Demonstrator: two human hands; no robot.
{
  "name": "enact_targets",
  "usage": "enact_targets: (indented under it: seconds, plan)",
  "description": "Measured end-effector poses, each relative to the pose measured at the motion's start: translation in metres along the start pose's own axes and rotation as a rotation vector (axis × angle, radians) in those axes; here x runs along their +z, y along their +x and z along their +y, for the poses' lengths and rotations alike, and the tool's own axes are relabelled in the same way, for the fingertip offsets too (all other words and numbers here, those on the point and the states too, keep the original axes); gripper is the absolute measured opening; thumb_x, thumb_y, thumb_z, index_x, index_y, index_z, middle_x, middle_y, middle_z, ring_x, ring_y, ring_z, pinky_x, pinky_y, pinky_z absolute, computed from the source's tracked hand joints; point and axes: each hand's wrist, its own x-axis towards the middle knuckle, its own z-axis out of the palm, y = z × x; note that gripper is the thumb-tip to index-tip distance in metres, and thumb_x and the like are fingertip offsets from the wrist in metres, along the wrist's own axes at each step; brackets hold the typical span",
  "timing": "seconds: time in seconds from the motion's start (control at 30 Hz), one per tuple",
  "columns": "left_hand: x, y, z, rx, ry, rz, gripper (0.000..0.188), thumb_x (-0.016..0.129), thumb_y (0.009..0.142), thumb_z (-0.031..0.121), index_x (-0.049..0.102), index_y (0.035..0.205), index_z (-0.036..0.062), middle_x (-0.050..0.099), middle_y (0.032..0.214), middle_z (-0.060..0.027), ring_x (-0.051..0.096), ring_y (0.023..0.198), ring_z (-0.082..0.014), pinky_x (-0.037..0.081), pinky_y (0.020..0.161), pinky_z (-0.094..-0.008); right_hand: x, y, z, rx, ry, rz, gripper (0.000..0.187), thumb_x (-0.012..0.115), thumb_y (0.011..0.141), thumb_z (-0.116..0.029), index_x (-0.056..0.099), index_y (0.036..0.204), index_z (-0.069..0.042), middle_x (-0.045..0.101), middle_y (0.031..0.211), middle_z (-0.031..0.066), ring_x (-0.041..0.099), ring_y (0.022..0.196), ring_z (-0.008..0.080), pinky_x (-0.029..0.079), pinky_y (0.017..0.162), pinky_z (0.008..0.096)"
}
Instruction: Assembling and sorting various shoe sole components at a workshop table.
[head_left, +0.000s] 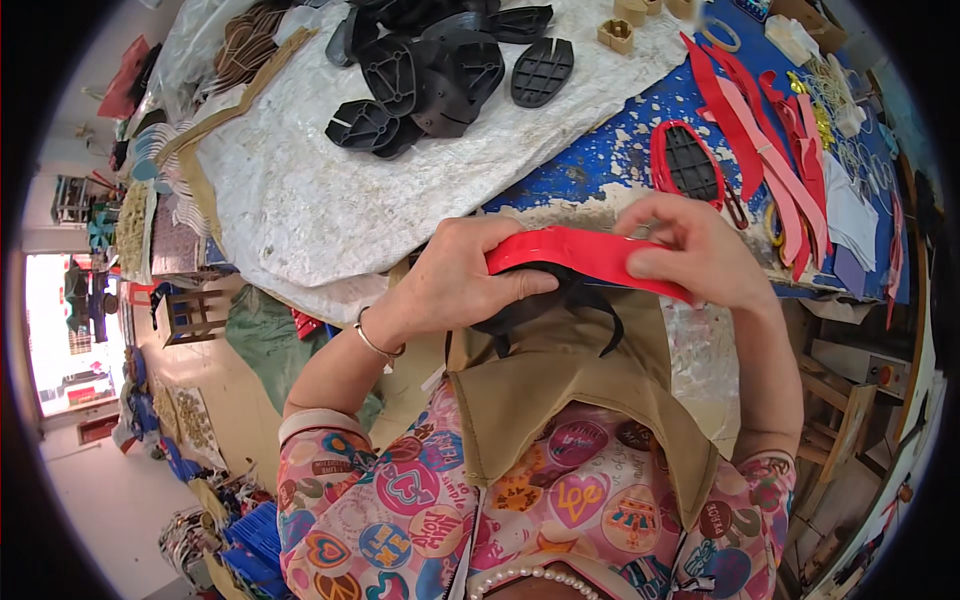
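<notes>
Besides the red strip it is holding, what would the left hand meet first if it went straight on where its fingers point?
Probably the right hand, farther along the red strip; exact depth is hard to judge from this single view.

Motion blur softens the bare right hand point(700, 250), so how firmly its fingers grip the glossy red strip point(570, 252) cannot be told. Those fingers cover part of the strip's right end. The bare left hand point(455, 270) and the strip hide much of the dark black piece point(530, 305) beneath. The upper edge cuts off the heaped black ridged soles point(435, 85); the lower edge crops the white beaded necklace point(535, 574).
</notes>
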Motion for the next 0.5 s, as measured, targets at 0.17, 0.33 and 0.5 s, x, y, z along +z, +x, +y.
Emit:
enact_targets:
  seconds: [0.17,0.33,0.5]
  plan:
    - [0.008,-0.011,0.0,-0.061,-0.332,0.152,0.032,0.076,0.071,0.016,0.064,0.096,0.0,0.063,0.08,-0.0012,0.055,0.072,-0.0066,0.046,0.065,-0.0229,0.013,-0.015,0.018,-0.216,0.493,0.077,0.022,0.063,0.083,-0.006,0.047,0.099,-0.006,0.056,0.073,-0.0032,0.049,0.062,-0.0004,0.037,0.054,0.0149]
    - [0.022,-0.007,-0.009,-0.056,-0.737,0.336,0.033,0.073,0.075,0.016,0.062,0.099,-0.003,0.064,0.087,-0.0043,0.058,0.077,-0.0094,0.048,0.07,-0.0236,0.034,-0.001,0.037,-0.307,0.583,0.193,0.018,0.063,0.084,-0.009,0.046,0.09,-0.008,0.053,0.075,-0.0039,0.046,0.056,-0.001,0.036,0.05,0.0142]
    - [0.03,0.006,-0.018,-0.123,-1.084,0.448,0.033,0.07,0.077,0.014,0.06,0.103,-0.0041,0.064,0.09,-0.0088,0.062,0.078,-0.0147,0.051,0.072,-0.0268,0.065,0.02,0.048,-0.272,0.967,0.095,0.014,0.058,0.088,-0.013,0.045,0.088,-0.008,0.051,0.06,-0.0024,0.042,0.041,0.0028,0.03,0.035,0.0164]
